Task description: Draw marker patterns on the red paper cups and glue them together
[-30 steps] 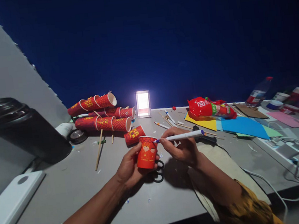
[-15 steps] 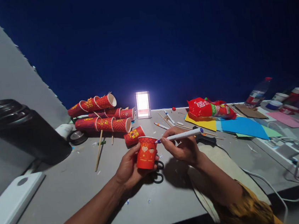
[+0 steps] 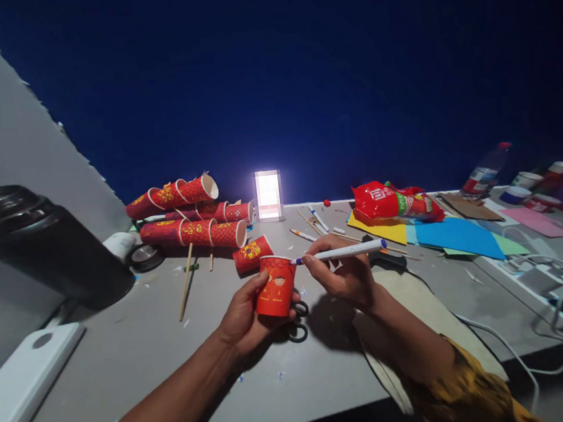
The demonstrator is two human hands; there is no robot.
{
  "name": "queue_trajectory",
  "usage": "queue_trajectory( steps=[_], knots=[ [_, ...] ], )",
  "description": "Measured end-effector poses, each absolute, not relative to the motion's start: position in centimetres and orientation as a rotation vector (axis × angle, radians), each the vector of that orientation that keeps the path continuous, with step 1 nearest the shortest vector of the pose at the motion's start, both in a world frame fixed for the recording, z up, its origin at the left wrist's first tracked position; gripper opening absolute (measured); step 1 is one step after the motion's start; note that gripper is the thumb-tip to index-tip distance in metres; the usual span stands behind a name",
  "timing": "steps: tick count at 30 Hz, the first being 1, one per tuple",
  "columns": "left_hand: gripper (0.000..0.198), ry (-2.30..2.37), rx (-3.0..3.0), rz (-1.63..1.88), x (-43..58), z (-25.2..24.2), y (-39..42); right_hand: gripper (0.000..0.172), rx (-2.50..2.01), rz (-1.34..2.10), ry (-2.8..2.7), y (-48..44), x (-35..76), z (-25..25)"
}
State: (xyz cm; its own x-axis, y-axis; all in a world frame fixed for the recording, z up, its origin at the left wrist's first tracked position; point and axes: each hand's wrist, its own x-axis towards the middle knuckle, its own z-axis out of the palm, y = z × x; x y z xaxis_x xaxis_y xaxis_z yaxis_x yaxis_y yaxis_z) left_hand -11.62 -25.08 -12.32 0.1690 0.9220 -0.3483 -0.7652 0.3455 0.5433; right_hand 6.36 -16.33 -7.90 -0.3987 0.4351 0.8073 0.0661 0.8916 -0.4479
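Little has shifted in the last second: the red paper cup (image 3: 275,285) has turned slightly in your left hand (image 3: 245,315), and the white pen (image 3: 341,252) now lies a touch flatter, its blue tip against the cup's rim. Your left grip is clamped round the cup from below and behind, thumb on the near wall. That holds it off the surface (image 3: 125,348) at centre, with the mouth tipped up toward 1 o'clock, where the pen meets it. Your right hand (image 3: 343,278) is closed on the pen near the tip, as for writing, and the barrel runs out toward 3 o'clock, so the point stays steady on the thin rim. Black scissors (image 3: 297,322) lie just beneath the cup, handles showing at 5 o'clock of it. At 11 o'clock a pile of nested red cups (image 3: 186,214) lies on its side, with one loose cup (image 3: 252,253) just in front. A wooden stick (image 3: 187,281) slants at 10 o'clock. Out at 2 o'clock sit a red packet (image 3: 391,203) and coloured paper sheets (image 3: 457,233).
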Motion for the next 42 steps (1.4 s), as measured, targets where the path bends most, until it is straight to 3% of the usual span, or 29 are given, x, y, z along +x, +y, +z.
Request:
queue_trajectory(
  steps=[42],
  knots=[
    [0.037, 0.692, 0.274, 1.25, -11.68, -12.65, -24.95, 0.011, -0.315, 0.437, -1.982, -16.36, 6.14, -7.86]
  ],
)
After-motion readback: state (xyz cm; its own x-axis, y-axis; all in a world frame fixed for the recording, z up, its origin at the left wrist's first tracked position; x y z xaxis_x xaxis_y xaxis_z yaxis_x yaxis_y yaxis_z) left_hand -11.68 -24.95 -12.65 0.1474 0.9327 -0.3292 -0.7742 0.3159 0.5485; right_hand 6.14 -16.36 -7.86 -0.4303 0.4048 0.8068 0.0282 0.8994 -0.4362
